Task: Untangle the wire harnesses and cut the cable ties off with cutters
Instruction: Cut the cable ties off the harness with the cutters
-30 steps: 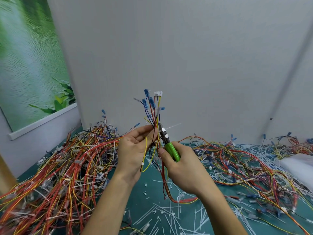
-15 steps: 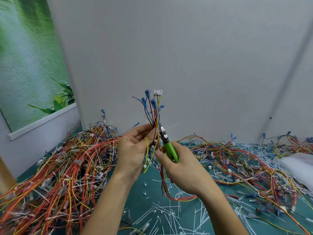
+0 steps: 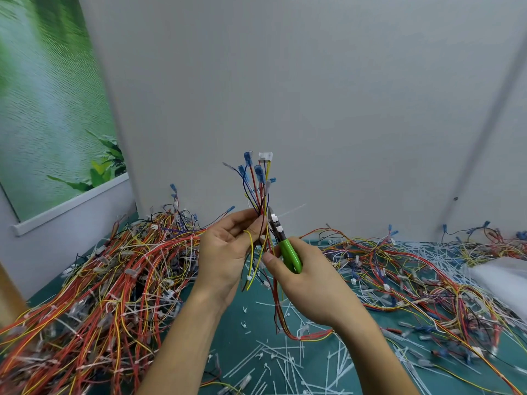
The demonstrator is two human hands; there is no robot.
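Upright, thin wire harness [image 3: 258,195]; glossy green-handled cutters [image 3: 290,253].

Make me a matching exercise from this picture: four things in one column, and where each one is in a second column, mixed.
1 cutters
2 wire bundle
3 cut ties
4 white plug

A on the table
B in the right hand
C at the top of the bundle
D in the left hand

Pairs: 1-B, 2-D, 3-A, 4-C.
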